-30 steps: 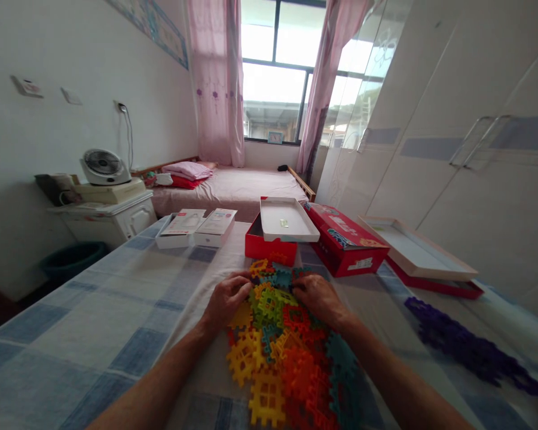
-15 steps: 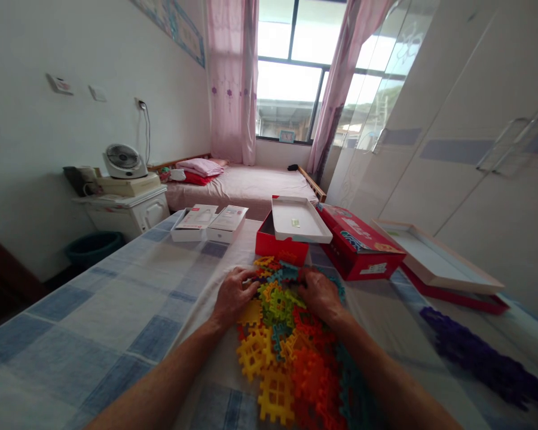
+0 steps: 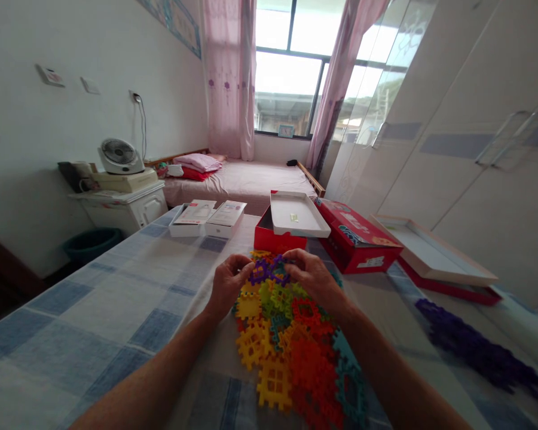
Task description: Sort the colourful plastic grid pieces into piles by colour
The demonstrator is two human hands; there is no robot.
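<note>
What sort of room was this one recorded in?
Most likely a home bedroom: a made bed with pink bedding under a curtained window, and a tall wardrobe along the right wall.

— What does the person wear on the arms?

— Nothing that shows. Both forearms come into the head view bare from the lower edge of the frame up to the wrists, with no sleeve or cuff in sight.

— Any watch, bracelet or band?

— None shows on either wrist.

— And the hands?

— The left hand (image 3: 226, 285) and the right hand (image 3: 312, 278) are bare: no gloves. Rings, if any, are too small to tell.

— Anything else of the body?

— Only the two forearms and hands; the fingers are short-nailed as far as can be told, and the knuckles show plainly.
</note>
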